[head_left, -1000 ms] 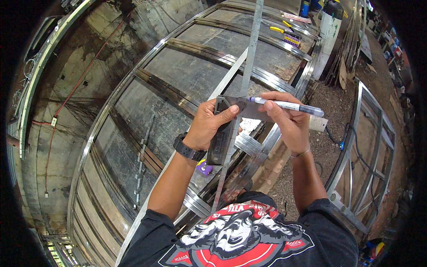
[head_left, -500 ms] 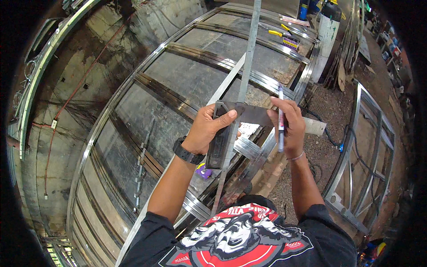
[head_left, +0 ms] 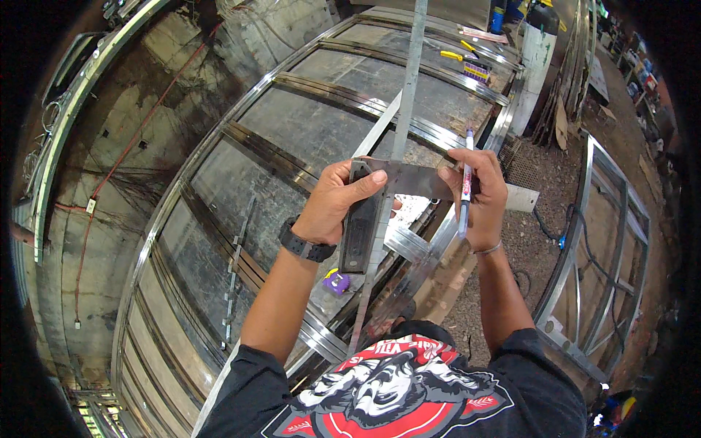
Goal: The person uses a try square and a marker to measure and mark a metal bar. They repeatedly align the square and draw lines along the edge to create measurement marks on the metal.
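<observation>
My left hand (head_left: 330, 208) is closed round a try square, its thumb pressing where the dark stock (head_left: 355, 241) meets the steel blade (head_left: 423, 180). The blade lies across a long thin metal bar (head_left: 409, 95), which runs away from me under the thumb area and continues down past the stock. A marker pen (head_left: 466, 182) stands nearly upright in my right hand (head_left: 488, 197), its tip end pointing up. The fingers of that hand also curl by the blade, whose far end shows beyond them. Below the stock, a purple tape measure (head_left: 336, 282) rests near the bar.
A large metal-framed panel (head_left: 292, 117) with dark sheets spreads beneath my hands. At its far end lie a yellow-handled tool (head_left: 453, 55) and a purple box (head_left: 477, 71). Another metal frame (head_left: 591, 255) with a cable (head_left: 577, 219) leans at the right on gravel ground.
The square has turned slightly, so its stock shows more of its flat side. My right hand and the marker have shifted a little to the right. More of the tape measure shows.
</observation>
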`<state>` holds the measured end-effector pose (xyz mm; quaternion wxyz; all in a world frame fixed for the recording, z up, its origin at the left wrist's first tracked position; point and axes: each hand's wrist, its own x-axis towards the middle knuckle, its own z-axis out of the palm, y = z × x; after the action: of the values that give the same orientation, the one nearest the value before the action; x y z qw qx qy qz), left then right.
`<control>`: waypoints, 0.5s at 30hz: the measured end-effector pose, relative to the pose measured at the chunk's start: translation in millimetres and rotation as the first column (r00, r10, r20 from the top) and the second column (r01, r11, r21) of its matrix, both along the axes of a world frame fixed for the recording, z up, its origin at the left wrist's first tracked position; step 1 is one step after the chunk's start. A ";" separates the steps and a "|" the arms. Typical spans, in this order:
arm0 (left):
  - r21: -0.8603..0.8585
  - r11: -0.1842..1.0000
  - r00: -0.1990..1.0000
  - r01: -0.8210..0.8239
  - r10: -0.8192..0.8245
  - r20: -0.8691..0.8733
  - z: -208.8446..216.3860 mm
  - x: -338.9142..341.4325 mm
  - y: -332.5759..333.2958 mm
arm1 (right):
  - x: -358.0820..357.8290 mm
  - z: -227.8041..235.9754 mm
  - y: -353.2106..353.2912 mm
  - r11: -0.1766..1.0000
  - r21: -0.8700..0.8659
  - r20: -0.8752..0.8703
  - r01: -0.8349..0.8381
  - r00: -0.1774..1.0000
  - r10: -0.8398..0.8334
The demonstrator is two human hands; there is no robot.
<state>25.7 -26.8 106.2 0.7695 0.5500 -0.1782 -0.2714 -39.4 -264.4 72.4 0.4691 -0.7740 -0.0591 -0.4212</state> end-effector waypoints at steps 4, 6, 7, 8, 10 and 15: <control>0.033 0.998 0.998 -0.055 0.053 0.044 4.6 -4.0 -3.3 | 2.6 -0.3 -0.4 1.000 0.011 0.011 -0.006 1.000 0.005; 0.020 0.997 0.997 -0.070 0.070 0.042 8.4 -6.2 -6.3 | 3.9 0.1 -4.1 0.999 -0.039 0.049 0.011 0.999 -0.009; 0.031 0.996 0.996 -0.078 0.077 0.044 10.2 -7.2 -7.3 | 3.4 1.1 -4.0 1.000 -0.029 0.042 0.007 0.999 -0.006; 0.041 0.995 0.995 -0.086 0.084 0.046 12.3 -8.2 -8.1 | 2.2 3.2 -3.8 1.000 -0.020 0.034 0.004 0.999 -0.003; 0.053 0.994 0.994 -0.097 0.094 0.054 14.2 -9.2 -9.1 | 1.1 6.9 -3.6 1.000 -0.011 0.026 0.001 1.000 -0.001; 0.077 0.987 0.989 -0.143 0.139 0.055 19.8 -13.8 -9.8 | 1.2 10.2 -2.3 1.000 -0.012 0.031 -0.005 1.000 0.005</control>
<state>11.9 -36.6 126.1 0.7593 0.5982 -0.1468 -0.2097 -38.2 -266.6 82.6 0.4645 -0.7701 -0.0708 -0.4315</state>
